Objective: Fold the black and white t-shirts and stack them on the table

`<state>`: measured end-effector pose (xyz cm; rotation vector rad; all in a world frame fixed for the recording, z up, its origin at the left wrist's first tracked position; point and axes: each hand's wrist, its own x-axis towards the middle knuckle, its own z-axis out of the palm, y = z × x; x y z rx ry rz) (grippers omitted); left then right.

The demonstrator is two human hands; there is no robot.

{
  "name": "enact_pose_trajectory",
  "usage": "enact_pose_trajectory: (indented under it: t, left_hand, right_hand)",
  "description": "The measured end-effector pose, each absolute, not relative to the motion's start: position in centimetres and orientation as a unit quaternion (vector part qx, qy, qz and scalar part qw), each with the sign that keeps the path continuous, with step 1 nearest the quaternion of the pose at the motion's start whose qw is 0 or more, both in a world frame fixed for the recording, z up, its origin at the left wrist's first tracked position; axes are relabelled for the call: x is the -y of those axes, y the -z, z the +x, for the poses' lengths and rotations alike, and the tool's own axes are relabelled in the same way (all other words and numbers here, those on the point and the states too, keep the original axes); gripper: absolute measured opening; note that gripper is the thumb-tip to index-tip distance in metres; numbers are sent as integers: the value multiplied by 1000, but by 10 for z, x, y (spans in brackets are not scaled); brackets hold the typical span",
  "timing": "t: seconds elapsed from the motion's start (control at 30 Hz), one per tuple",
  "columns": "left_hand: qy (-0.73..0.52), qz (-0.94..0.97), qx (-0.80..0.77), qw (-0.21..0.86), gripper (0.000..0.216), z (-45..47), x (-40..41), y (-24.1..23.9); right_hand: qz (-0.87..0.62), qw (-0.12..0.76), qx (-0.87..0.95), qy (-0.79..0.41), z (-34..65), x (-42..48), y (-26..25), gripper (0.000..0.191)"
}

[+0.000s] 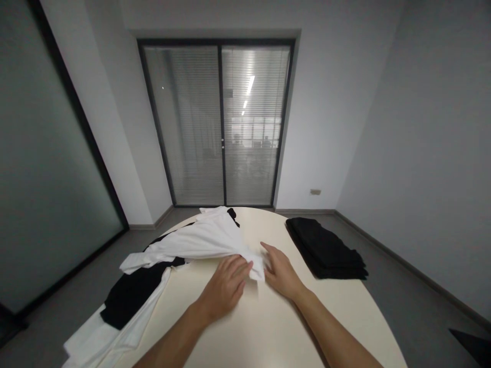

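Observation:
A white garment (209, 232), probably a shirt, stretches over the far left of the table, partly on top of other clothes. My left hand (226, 286) is closed on its near edge, with thumb and fingers close together at the cloth. The garment's right end is slightly lifted and casts a small shadow on the tabletop. Against that end is my right hand (282, 271), its index finger stretched out and apart from the thumb. The fingers on its cloth side are blurred and partly hidden.
Black clothing (134, 294) and more white clothing (90, 335) lie loosely along the left edge of the rounded cream table (245, 337). Folded black clothes (324, 248) form a stack on the right. Beyond stands a glass door (220, 128) with blinds.

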<state>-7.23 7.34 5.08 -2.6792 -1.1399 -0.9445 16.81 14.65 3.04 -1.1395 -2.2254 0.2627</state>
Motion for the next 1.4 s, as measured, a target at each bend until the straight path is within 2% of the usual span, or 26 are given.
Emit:
enact_pose_trajectory:
  t: [0.07, 0.17, 0.23, 0.33, 0.47, 0.63, 0.77, 0.87, 0.93, 1.1, 1.17, 1.23, 1.33, 1.4]
  left_hand:
    - [283, -898, 334, 44, 50, -65, -64, -58]
    - [267, -906, 324, 47, 47, -62, -60, -60]
    - [282, -887, 361, 59, 47, -64, -64, -56]
    - [311, -832, 452, 75, 49, -72, -74, -47]
    - [277, -800, 531, 25, 55, -84, -83, -39]
    - [236, -796, 553, -65, 41, -86, -80, -47]
    - [244, -798, 543, -93, 33, -78, -70, -57]
    - [239, -807, 513, -168, 28, -72, -63, -60]
    - [251, -801, 489, -237, 37, -67, -59, -58]
    - [327, -747, 487, -312, 98, -53, -52, -53]
    - [328, -747, 477, -327, 103, -47, -51, -54]
    - [329, -754, 461, -331, 87, -43, -50, -56]
    - [380, -726, 462, -339, 49, -42, -55, -55]
    - [432, -690, 472, -339, 39, -46, -61, -53]
  right_hand:
    - [-364, 322, 866, -118, 166, -144, -34, 66]
    - [-312, 301, 892, -129, 164, -142, -38, 41]
    - [-300, 285, 899, -141, 163, -139, -39, 34]
    - [-289, 278, 898, -183, 161, -133, -44, 38]
    - [-305, 309, 856, -280, 154, -121, -56, 21]
    - [-315, 365, 773, -411, 148, -115, -58, 29]
    - [-331, 429, 712, -447, 152, -126, -49, 31]
    - [-347, 470, 653, -482, 157, -136, -43, 37]
    - [-349, 474, 612, -527, 159, -139, -42, 43]
    - [-302, 416, 589, -623, 156, -130, -51, 50]
    - [-285, 377, 600, -645, 153, -124, -52, 53]
    - [-280, 355, 611, -650, 151, -121, -50, 58]
    - [-287, 338, 623, -644, 150, -122, -44, 60]
    - [-286, 321, 646, -631, 153, -122, -43, 54]
